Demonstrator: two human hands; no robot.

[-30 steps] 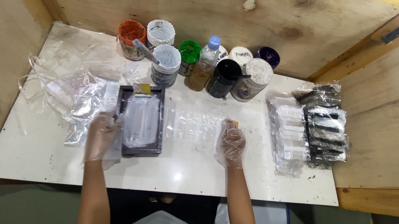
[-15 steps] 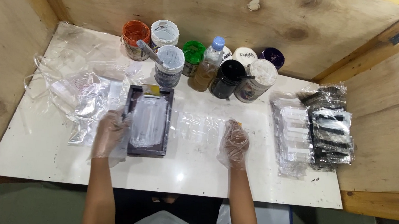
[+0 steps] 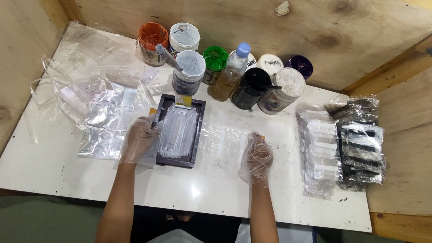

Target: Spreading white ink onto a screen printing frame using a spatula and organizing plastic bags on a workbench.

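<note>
Hard to read at the left hand: gloved in loose clear plastic, fingers curled at the left edge of the dark tray, a small yellow-tipped piece poking out above the knuckles; whether actually pinched or merely touched, cannot tell. Equally unclear at the right hand: also gloved, resting palm down on a clear plastic sheet, a small yellowish bit showing past the fingertips, grasp not visible. Contents of the tray blurred to a whitish, glossy layer; a small yellow tab at its far end.

Tray lying just right of the left hand, touching it, well left of the right hand. Long axis running away from the body, far short end pointing toward the row of paint tubs.

Beyond both hands: tubs and lids in orange, white, green, black and purple, plus a clear bottle with a blue cap. Outward from the left hand, crumpled clear bags. Outward from the right hand, stacked packets, pale and dark, details too small to make out.

Underneath, a white tabletop, smudged, boxed in by plywood walls on three sides.
</note>
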